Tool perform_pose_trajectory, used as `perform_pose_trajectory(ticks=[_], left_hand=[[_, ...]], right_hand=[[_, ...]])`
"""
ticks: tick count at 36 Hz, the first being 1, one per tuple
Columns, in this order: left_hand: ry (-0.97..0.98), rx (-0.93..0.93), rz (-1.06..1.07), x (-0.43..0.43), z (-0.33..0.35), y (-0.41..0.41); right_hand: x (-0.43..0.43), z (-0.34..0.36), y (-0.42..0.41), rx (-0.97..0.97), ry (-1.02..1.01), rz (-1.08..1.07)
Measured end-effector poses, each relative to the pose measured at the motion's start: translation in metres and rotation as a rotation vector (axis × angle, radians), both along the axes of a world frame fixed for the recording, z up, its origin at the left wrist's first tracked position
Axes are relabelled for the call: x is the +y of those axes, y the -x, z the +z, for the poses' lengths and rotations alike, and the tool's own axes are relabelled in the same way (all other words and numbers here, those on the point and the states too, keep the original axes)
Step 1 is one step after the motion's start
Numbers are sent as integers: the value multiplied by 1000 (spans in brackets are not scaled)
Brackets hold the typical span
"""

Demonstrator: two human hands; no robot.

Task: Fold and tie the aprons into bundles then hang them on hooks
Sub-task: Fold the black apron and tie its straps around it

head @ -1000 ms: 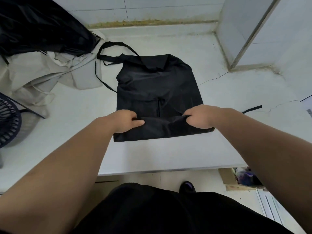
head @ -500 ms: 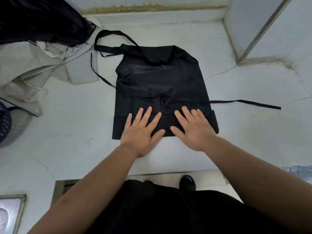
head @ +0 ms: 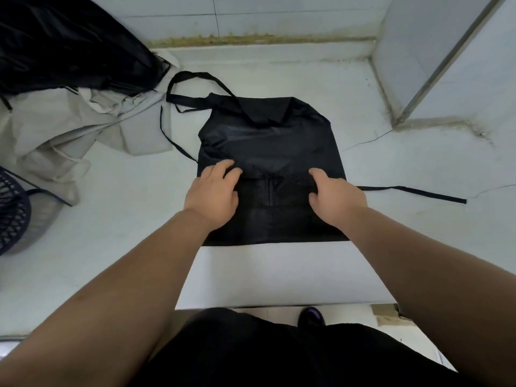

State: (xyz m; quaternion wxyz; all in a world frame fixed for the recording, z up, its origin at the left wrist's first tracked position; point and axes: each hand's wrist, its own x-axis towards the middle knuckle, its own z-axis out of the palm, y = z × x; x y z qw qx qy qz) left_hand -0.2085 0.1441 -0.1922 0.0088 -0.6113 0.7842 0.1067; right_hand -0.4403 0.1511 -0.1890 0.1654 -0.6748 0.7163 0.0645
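We see a plain black apron with no print, and its tie is the same black. The table under it is pale grey-white, marked by thin dark cracks. Toward the table's far left corner there is a glossy black cloth and a cream cloth. At the left edge we see a dark navy grille in a lattice pattern. The wall is white tile with grey lines, and a yellow-brown stain runs along the table's far edge.

The person wore black clothes, seen just below the near edge of the white table. The arms behind the left hand and right hand were bare. A dark shoe with some purple showed under that edge.
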Motion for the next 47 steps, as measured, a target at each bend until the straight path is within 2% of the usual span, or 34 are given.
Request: perform_pose_trajectory(ticks=[6,12,17,21,29,35,37,39,41,44,45,47], left_hand=[[-191,-129,55,-14,-7,-3],[-70,-56,221,-9,-14,-14],[36,-95,306,5,-21,-27],[27,-53,401,14,-25,-35],[-113,-35,704,24,-34,-48],[-84,75,801,31,-41,-64],[-66,100,777,31,-42,-66],[14,100,694,34,-39,-60],[155,151,572,40,-32,-48],[299,289,239,53,-22,-24],[272,316,135,57,-21,-17],[69,291,7,64,-19,-5]], right_hand=[[-20,-5,7,-43,-85,-108],[-31,-4,8,-93,29,-245],[-20,-6,14,11,15,-236],[-10,-9,16,65,4,-240],[-3,-12,22,113,-58,-345],[8,-16,29,15,-47,-448],[14,-14,30,-40,3,-473],[20,-10,28,-71,136,-428],[27,-6,22,-92,261,-229],[40,-5,11,-123,188,162],[45,-4,8,-91,135,250],[53,-5,5,10,38,356]])
